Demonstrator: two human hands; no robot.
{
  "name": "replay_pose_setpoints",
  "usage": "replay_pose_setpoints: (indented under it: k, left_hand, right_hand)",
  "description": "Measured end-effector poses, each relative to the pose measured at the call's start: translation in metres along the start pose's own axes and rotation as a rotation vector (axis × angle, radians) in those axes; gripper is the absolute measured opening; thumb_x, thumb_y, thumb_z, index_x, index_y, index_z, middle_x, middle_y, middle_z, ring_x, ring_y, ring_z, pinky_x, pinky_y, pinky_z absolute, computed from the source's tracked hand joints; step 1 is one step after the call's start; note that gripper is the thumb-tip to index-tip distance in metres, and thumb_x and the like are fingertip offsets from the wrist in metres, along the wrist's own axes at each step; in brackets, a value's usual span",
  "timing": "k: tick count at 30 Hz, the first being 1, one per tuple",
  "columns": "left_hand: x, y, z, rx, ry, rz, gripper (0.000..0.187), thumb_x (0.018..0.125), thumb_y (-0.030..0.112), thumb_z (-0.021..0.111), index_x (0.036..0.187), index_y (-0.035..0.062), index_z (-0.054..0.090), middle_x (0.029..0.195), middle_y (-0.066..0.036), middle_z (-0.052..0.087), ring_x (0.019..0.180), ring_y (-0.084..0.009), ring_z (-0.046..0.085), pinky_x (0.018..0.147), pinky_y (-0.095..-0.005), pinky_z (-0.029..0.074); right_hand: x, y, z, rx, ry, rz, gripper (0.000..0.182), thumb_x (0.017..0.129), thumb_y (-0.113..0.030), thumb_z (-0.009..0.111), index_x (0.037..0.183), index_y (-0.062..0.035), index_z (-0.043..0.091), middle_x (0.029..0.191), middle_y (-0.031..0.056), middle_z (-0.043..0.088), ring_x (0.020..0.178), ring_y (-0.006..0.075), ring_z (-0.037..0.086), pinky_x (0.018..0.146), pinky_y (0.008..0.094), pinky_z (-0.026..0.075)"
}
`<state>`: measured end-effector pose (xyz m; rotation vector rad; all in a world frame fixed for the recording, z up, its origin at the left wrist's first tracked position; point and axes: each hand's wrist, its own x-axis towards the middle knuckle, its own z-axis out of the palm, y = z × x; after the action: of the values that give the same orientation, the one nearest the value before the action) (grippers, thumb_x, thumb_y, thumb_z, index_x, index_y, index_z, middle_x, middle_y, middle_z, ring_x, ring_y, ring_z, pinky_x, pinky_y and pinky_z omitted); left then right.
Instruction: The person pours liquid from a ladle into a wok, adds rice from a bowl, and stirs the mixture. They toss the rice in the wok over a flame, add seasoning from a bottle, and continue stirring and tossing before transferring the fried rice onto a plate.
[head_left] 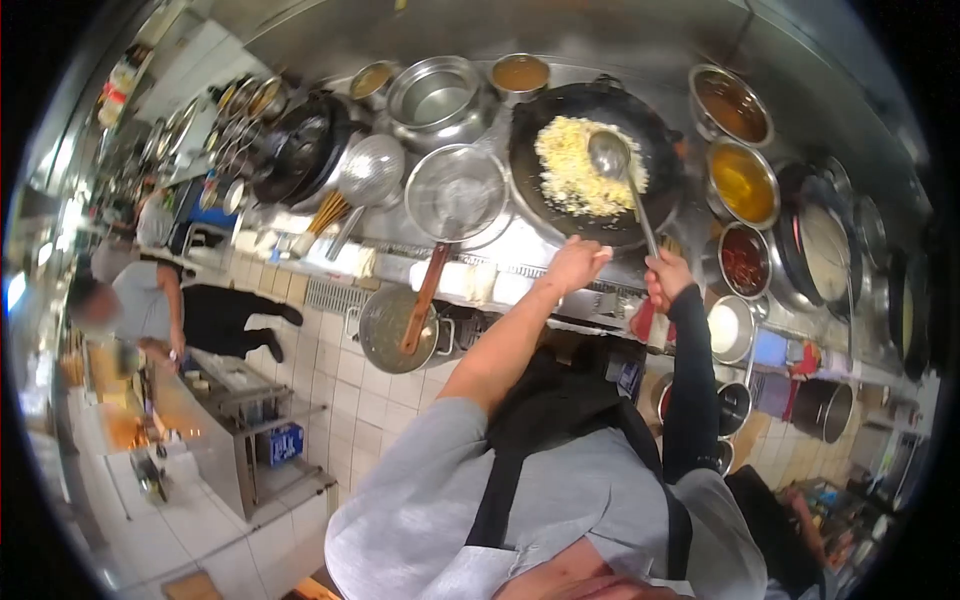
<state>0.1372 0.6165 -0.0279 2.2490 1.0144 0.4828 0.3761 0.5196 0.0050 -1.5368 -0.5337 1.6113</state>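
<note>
A black wok (522,165) sits on the stove, holding yellow and white grains that look like fried rice with egg (568,170). My left hand (577,266) is closed at the wok's near rim; the part it grips lies hidden under the fingers. My right hand (668,278) is wrapped round the long handle of a metal ladle (609,154), just off the wok's near right side. The ladle's bowl rests among the grains, right of the middle. A dark sleeve covers my right forearm.
Left of the wok lie a wire strainer (457,190) with a wooden handle and a perforated skimmer (371,168). Bowls of yellow liquid (743,184) and red sauce (744,258) stand on the right. A pot (385,335) hangs low in front. Another person (150,300) stands far left.
</note>
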Motion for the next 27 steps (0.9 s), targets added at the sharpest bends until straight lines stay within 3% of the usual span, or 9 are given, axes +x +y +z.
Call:
replay_pose_setpoints:
  k: [2, 4, 12, 14, 17, 18, 19, 21, 27]
  left_hand:
    - [-0.005, 0.006, -0.010, 0.001, -0.078, -0.019, 0.045, 0.106, 0.042, 0.053, 0.092, 0.0024, 0.068, 0.099, -0.022, 0.071, 0.101, -0.0458, 0.059, 0.094, -0.0524, 0.048]
    - [-0.010, 0.018, -0.026, 0.017, -0.137, -0.011, 0.043, 0.106, 0.041, 0.052, 0.095, 0.0030, 0.068, 0.101, -0.022, 0.072, 0.104, -0.0453, 0.060, 0.096, -0.0521, 0.048]
    - [-0.030, 0.050, -0.035, 0.031, -0.100, -0.177, 0.037, 0.104, 0.034, 0.050, 0.099, 0.0035, 0.070, 0.104, -0.023, 0.073, 0.103, -0.0412, 0.067, 0.100, -0.0521, 0.048]
    - [-0.056, 0.085, -0.081, -0.007, -0.022, 0.048, 0.032, 0.101, 0.035, 0.060, 0.089, 0.0071, 0.069, 0.090, -0.020, 0.071, 0.090, -0.0423, 0.067, 0.098, -0.0527, 0.049]
    - [-0.057, 0.077, -0.080, -0.047, 0.070, 0.067, 0.036, 0.101, 0.035, 0.062, 0.085, 0.0032, 0.068, 0.087, -0.021, 0.070, 0.089, -0.0435, 0.065, 0.083, -0.0536, 0.051]
    - [-0.049, 0.074, -0.076, -0.033, 0.062, 0.045, 0.038, 0.101, 0.036, 0.062, 0.084, 0.0022, 0.068, 0.088, -0.022, 0.070, 0.090, -0.0439, 0.065, 0.081, -0.0545, 0.051]
    - [-0.044, 0.058, -0.048, 0.008, 0.008, -0.003, 0.036, 0.103, 0.034, 0.059, 0.090, 0.0013, 0.068, 0.093, -0.022, 0.071, 0.091, -0.0454, 0.065, 0.079, -0.0557, 0.052]
    - [-0.071, 0.027, 0.013, 0.095, -0.005, 0.033, 0.034, 0.104, 0.033, 0.057, 0.096, 0.0013, 0.068, 0.094, -0.021, 0.071, 0.090, -0.0456, 0.065, 0.079, -0.0560, 0.053]
    - [-0.157, 0.039, 0.006, 0.091, -0.200, 0.099, 0.032, 0.106, 0.032, 0.052, 0.112, 0.0045, 0.068, 0.093, -0.018, 0.071, 0.087, -0.0425, 0.065, 0.082, -0.0538, 0.054]
  right_hand:
    - [0.086, 0.046, 0.023, -0.913, 0.417, -0.845, 0.050, 0.096, -0.020, 0.063, 0.144, -0.0099, 0.050, 0.093, 0.0276, 0.072, 0.077, 0.0441, 0.072, 0.068, 0.0518, 0.057]
    - [0.038, 0.011, 0.090, -1.155, 0.402, -0.261, 0.066, 0.095, -0.020, 0.059, 0.157, -0.0118, 0.037, 0.107, 0.0350, 0.068, 0.102, 0.0526, 0.066, 0.090, 0.0565, 0.052]
    - [-0.190, -0.001, 0.039, -1.074, 0.166, -0.445, 0.059, 0.095, -0.010, 0.060, 0.152, -0.0010, 0.046, 0.107, 0.0291, 0.071, 0.094, 0.0463, 0.072, 0.081, 0.0499, 0.055]
    - [-0.256, -0.034, 0.022, -0.643, 0.096, -0.092, 0.057, 0.098, -0.003, 0.061, 0.154, -0.0035, 0.048, 0.113, 0.0092, 0.070, 0.075, 0.0172, 0.067, 0.067, 0.0332, 0.053]
    - [-0.261, -0.042, -0.004, -0.734, 0.050, -0.002, 0.058, 0.099, -0.003, 0.062, 0.155, -0.0094, 0.049, 0.081, -0.0009, 0.062, 0.062, 0.0052, 0.052, 0.054, 0.0232, 0.041]
    - [-0.242, -0.054, 0.007, -0.869, 0.071, 0.041, 0.051, 0.098, -0.009, 0.064, 0.148, -0.0034, 0.055, 0.084, 0.0095, 0.068, 0.075, 0.0136, 0.065, 0.069, 0.0317, 0.053]
    - [-0.195, -0.015, -0.012, -0.971, 0.053, -0.504, 0.046, 0.098, -0.016, 0.064, 0.142, -0.0028, 0.059, 0.085, 0.0156, 0.072, 0.076, 0.0251, 0.069, 0.074, 0.0392, 0.055]
    - [-0.133, 0.003, 0.003, -1.017, 0.243, -0.316, 0.043, 0.095, -0.023, 0.067, 0.132, -0.0019, 0.063, 0.100, 0.0305, 0.070, 0.093, 0.0472, 0.069, 0.082, 0.0489, 0.055]
    - [-0.189, -0.021, 0.049, -0.930, 0.282, -0.400, 0.052, 0.094, -0.015, 0.064, 0.144, -0.0035, 0.054, 0.113, 0.0324, 0.067, 0.103, 0.0474, 0.067, 0.091, 0.0488, 0.053]
